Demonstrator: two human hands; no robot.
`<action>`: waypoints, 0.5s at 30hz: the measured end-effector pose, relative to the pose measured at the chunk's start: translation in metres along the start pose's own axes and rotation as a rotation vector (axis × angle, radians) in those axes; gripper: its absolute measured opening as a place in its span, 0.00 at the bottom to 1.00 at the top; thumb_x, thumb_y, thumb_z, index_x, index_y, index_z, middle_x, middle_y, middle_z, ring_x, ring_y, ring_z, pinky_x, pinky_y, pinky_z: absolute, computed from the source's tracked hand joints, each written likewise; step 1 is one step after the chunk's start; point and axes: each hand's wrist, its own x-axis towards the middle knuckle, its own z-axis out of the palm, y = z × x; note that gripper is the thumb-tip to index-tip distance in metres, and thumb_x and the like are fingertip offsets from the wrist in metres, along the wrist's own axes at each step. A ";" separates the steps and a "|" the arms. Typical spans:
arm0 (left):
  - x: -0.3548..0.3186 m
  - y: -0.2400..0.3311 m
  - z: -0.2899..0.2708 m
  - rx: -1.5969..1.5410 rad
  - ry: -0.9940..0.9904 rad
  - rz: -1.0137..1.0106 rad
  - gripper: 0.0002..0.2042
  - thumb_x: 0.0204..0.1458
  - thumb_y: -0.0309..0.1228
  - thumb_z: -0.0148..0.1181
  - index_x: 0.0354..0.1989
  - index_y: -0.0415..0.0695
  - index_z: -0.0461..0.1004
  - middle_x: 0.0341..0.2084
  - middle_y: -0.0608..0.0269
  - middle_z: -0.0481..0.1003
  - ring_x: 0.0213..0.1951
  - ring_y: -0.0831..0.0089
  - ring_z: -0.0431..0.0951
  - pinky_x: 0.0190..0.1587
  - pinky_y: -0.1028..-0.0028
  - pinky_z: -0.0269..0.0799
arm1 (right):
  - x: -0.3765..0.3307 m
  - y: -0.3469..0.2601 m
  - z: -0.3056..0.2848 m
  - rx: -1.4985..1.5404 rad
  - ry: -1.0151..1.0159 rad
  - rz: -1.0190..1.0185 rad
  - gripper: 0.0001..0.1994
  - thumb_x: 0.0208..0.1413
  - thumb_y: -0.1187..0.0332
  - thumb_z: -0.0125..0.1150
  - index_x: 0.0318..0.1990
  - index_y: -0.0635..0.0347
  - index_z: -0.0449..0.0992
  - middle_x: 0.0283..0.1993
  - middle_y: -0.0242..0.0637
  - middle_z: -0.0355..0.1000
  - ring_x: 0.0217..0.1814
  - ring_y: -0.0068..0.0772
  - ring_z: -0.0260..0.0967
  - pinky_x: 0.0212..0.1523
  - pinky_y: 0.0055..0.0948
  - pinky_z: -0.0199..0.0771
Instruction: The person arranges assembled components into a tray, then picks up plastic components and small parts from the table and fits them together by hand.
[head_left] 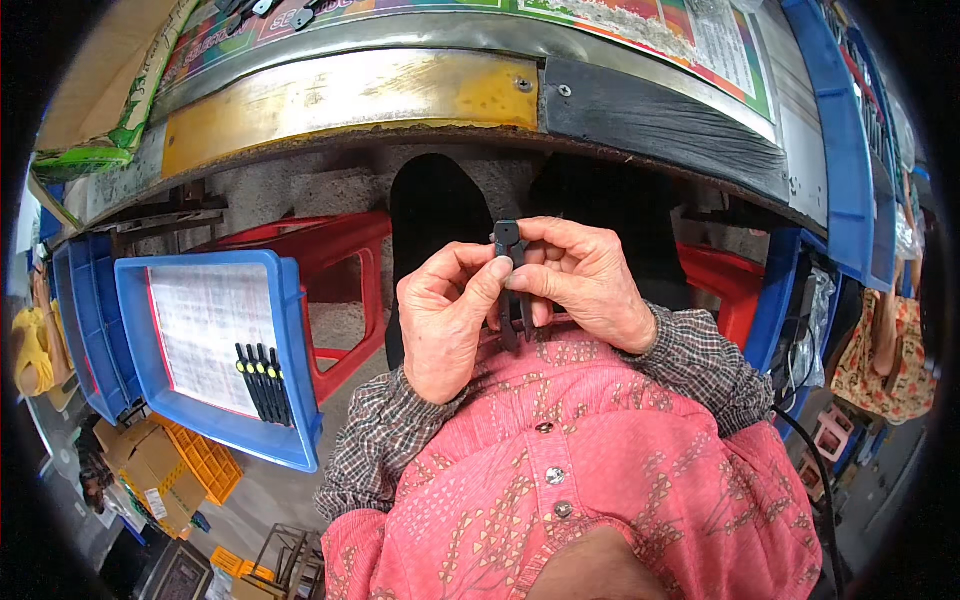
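Below the curved edge of the worktop (350, 95), close above the lap, I watch both hands meet on one small black clip (508, 240). My left hand (445, 315) pinches the clip's side between thumb and forefinger, and my right hand (590, 285) closes on it from the other side, fingertips (520, 283) pressed against the strip that runs down from its head. Both hands are narrow, shut on the same piece, and the clip stands nearly upright between them, its lower part hidden behind the fingers.

As I judge it, the risk is a slip. The hold is by fingertips alone on a thin, smooth part, and nothing lies under it but a pink shirt (580, 470) and the gap down to the floor; a twist or a hard squeeze could spring the piece out and drop it out of reach. Pressing unevenly could also bend or snap the thin strip, or nip a fingertip where the two parts meet.

At my left, well apart, a blue tray (295, 330) lined with printed paper holds a row of similar black clips (264, 381) with yellow dots. It rests on a red stool (350, 250), and an elbow swung that way could tip it.
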 end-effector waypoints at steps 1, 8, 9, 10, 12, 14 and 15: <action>0.000 0.000 0.000 -0.001 -0.003 0.009 0.05 0.54 0.26 0.59 0.36 0.37 0.74 0.26 0.68 0.75 0.21 0.85 0.69 0.22 0.83 0.65 | 0.000 -0.001 0.000 0.014 -0.007 0.004 0.16 0.55 0.75 0.60 0.51 0.70 0.69 0.26 0.30 0.72 0.20 0.11 0.66 0.19 0.11 0.65; 0.000 -0.002 0.000 -0.031 -0.008 0.025 0.05 0.54 0.25 0.59 0.36 0.37 0.74 0.26 0.68 0.74 0.22 0.84 0.70 0.22 0.83 0.66 | 0.001 -0.001 -0.001 0.038 -0.020 0.026 0.16 0.53 0.79 0.59 0.51 0.71 0.69 0.29 0.35 0.73 0.20 0.16 0.69 0.20 0.14 0.70; 0.000 -0.002 0.001 -0.032 -0.008 0.025 0.05 0.54 0.25 0.59 0.36 0.37 0.74 0.26 0.68 0.74 0.22 0.84 0.70 0.22 0.83 0.66 | 0.001 -0.001 -0.001 0.037 -0.020 0.026 0.16 0.53 0.79 0.59 0.51 0.71 0.69 0.29 0.35 0.73 0.20 0.16 0.69 0.20 0.14 0.70; 0.000 -0.001 0.001 -0.021 -0.007 0.026 0.05 0.53 0.25 0.59 0.36 0.37 0.74 0.27 0.68 0.74 0.22 0.84 0.70 0.23 0.83 0.66 | 0.001 -0.001 0.000 0.038 -0.021 0.015 0.16 0.54 0.78 0.59 0.51 0.70 0.69 0.27 0.32 0.72 0.20 0.14 0.67 0.19 0.13 0.68; 0.000 -0.002 0.001 -0.010 -0.006 0.027 0.05 0.53 0.25 0.59 0.36 0.38 0.74 0.27 0.67 0.74 0.22 0.84 0.70 0.23 0.83 0.66 | 0.001 0.000 0.000 0.039 -0.021 0.005 0.17 0.55 0.76 0.60 0.51 0.70 0.69 0.25 0.30 0.71 0.21 0.11 0.66 0.18 0.12 0.65; 0.000 -0.002 0.001 -0.007 0.002 0.024 0.05 0.53 0.24 0.59 0.36 0.37 0.73 0.27 0.67 0.74 0.22 0.83 0.70 0.23 0.82 0.67 | 0.001 0.001 0.000 0.037 -0.027 -0.003 0.17 0.55 0.76 0.59 0.52 0.70 0.69 0.25 0.30 0.71 0.20 0.12 0.67 0.18 0.12 0.66; 0.001 -0.002 0.001 -0.007 0.003 0.024 0.05 0.53 0.24 0.59 0.36 0.37 0.73 0.27 0.67 0.74 0.22 0.83 0.70 0.23 0.82 0.67 | 0.001 0.001 -0.001 0.036 -0.027 -0.003 0.17 0.55 0.76 0.59 0.52 0.70 0.69 0.25 0.30 0.71 0.20 0.12 0.67 0.18 0.12 0.66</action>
